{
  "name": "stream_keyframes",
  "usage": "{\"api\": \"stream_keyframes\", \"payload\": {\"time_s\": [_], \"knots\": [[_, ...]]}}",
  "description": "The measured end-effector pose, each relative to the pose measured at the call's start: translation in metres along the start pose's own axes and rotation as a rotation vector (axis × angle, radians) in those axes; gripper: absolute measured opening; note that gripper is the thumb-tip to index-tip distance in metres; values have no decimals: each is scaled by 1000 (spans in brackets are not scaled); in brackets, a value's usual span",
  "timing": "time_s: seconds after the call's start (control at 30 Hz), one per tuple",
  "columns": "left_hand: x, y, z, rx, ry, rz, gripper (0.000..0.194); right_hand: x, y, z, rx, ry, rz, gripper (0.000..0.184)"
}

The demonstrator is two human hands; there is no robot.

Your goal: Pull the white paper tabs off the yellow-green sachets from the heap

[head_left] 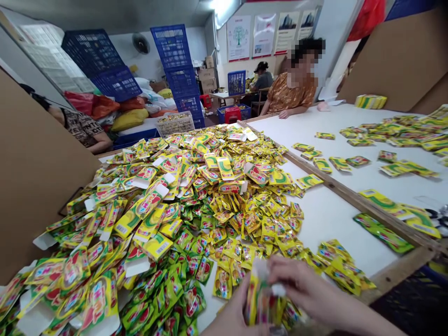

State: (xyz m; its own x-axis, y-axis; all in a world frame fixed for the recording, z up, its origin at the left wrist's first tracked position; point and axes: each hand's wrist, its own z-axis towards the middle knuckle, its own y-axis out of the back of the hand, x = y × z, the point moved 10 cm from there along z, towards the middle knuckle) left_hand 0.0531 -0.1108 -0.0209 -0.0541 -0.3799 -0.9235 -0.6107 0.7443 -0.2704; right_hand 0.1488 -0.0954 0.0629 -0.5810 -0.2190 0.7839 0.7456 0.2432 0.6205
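Low in the view, my left hand (234, 305) is closed around a small yellow-and-green carton (252, 298) held upright, its white end flap raised. My right hand (297, 282) is at the carton's top, fingers bent and pinched at the white flaps; motion blur hides whether a packet is between them. Yellow foil packets (252, 224) lie just beyond my hands in a heap. Left of them are green foil packets (157, 298) with a watermelon print. Many cartons (147, 200), several with open white flaps, lie over the heap's left and far parts.
A wooden rail (336, 186) divides the white table (322, 210). Flat yellow cartons (395, 168) and a long green packet strip (383, 232) lie to the right. Cardboard (38, 177) stands at left. A person (294, 93) sits across; others work further off. Blue crates (178, 70) are stacked behind.
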Motion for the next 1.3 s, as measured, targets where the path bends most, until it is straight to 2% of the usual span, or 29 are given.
{"api": "stream_keyframes", "payload": {"time_s": [0.03,0.1,0.13,0.17,0.2,0.23,0.27,0.33,0.4,0.47,0.5,0.57,0.63,0.73,0.83,0.93,1.0,1.07,1.17,1.3], "knots": [[-10,19,-2,-113,-50,169,69,-12,26,-3,-103,-20,-64,21],[-38,70,-17,-443,-120,653,47,-36,93,-15,-376,-91,-306,23],[-52,94,-28,-605,-121,903,36,-46,126,-24,-532,-175,-487,23],[-65,116,-39,-746,-92,1134,32,-55,151,-30,-632,-277,-664,28],[-72,136,-48,-848,-60,1227,32,-59,166,-33,-705,-342,-790,33],[-77,152,-55,-922,-31,1295,34,-60,171,-31,-747,-376,-873,35],[-80,165,-60,-980,-5,1329,36,-57,162,-24,-739,-355,-897,35],[-80,178,-62,-1042,22,1370,41,-41,116,5,-624,-201,-823,27],[-79,180,-59,-1071,33,1408,44,-21,38,39,-340,9,-676,25],[-78,180,-58,-1085,44,1412,41,-11,-26,61,-144,62,-615,35],[-78,182,-59,-1089,48,1401,38,-10,-48,69,-89,59,-602,36],[-81,184,-63,-1078,36,1355,29,-14,-70,78,-44,35,-593,26],[-84,184,-68,-1037,-4,1270,22,-20,-70,80,-56,20,-576,16],[-83,178,-71,-976,-61,1073,20,-21,-51,75,-100,17,-517,22],[-73,164,-63,-899,-86,847,24,2,-33,69,-102,79,-282,29],[-65,146,-48,-772,-90,666,28,39,-33,66,42,210,-113,33],[-62,135,-41,-694,-77,595,30,56,-40,64,151,285,-248,34],[-57,123,-36,-584,-44,487,30,62,-47,64,217,333,-442,31],[-47,106,-35,-436,15,270,34,62,-52,64,241,375,-598,25],[-37,96,-39,-384,78,211,38,61,-58,62,236,387,-623,23]]}}
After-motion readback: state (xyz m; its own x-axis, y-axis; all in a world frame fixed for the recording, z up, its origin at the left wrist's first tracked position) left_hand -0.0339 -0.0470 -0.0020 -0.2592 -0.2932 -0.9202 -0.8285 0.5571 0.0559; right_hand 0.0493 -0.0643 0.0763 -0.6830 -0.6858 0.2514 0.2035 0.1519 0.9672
